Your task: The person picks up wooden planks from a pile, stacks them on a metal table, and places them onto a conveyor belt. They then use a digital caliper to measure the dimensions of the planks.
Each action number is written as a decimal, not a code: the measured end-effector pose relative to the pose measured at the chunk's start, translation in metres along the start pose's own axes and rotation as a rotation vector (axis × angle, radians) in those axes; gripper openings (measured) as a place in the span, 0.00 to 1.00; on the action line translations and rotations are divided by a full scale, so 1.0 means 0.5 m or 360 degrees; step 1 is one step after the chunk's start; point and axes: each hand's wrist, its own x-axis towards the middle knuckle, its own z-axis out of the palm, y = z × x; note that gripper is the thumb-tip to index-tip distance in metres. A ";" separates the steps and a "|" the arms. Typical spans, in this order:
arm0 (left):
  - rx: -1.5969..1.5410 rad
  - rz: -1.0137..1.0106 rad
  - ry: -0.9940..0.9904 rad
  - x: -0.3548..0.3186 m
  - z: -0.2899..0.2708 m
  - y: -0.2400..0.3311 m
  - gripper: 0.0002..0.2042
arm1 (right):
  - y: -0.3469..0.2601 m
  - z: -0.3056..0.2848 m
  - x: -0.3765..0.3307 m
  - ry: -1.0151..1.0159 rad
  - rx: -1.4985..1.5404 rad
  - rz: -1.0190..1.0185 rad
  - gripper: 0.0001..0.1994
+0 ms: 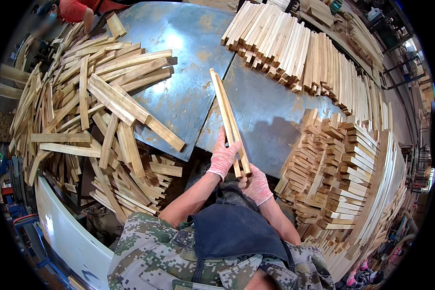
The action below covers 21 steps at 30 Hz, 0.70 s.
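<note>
Left hand (223,159) and right hand (256,186) (knit-gloved) grasp long pale wooden slats (228,121).

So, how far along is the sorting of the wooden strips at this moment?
Done: neat stacks of strips stand at the person's right, and more rows lie across the metal table. In hand: the left hand and right hand grip two long strips. Left: a large loose heap remains unsorted.

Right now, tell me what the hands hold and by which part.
Both hands, left hand and right hand, hold a pair of long wooden slats by the near end; the far end points away.
</note>
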 end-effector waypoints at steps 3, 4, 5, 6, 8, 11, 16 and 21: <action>-0.0177 -0.0036 0.0019 -0.001 -0.002 -0.013 0.42 | 0.004 -0.001 -0.009 -0.0142 0.0037 -0.0065 0.15; -0.0252 -0.0056 0.0032 -0.003 -0.002 -0.015 0.42 | 0.004 -0.002 -0.010 -0.0165 0.0074 -0.0037 0.15; -0.0305 -0.0091 0.0043 -0.003 -0.002 -0.016 0.41 | 0.003 -0.002 -0.010 -0.0188 0.0111 -0.0009 0.15; -0.0357 -0.0126 0.0054 -0.003 -0.002 -0.017 0.41 | 0.003 -0.003 -0.011 -0.0211 0.0148 0.0019 0.15; -0.0408 -0.0181 0.0069 -0.004 -0.002 -0.012 0.40 | 0.004 -0.007 -0.011 -0.0266 0.0179 0.0022 0.16; -0.0380 -0.0218 0.0072 -0.004 -0.002 -0.012 0.38 | 0.006 -0.012 -0.010 -0.0385 0.0225 0.0048 0.17; -0.0285 -0.0238 0.0042 -0.005 -0.007 -0.020 0.35 | 0.009 -0.032 0.002 -0.0540 0.0178 0.0014 0.21; -0.0345 -0.0277 0.0062 -0.001 -0.001 -0.021 0.39 | 0.003 -0.035 0.006 -0.0598 0.0191 0.0069 0.22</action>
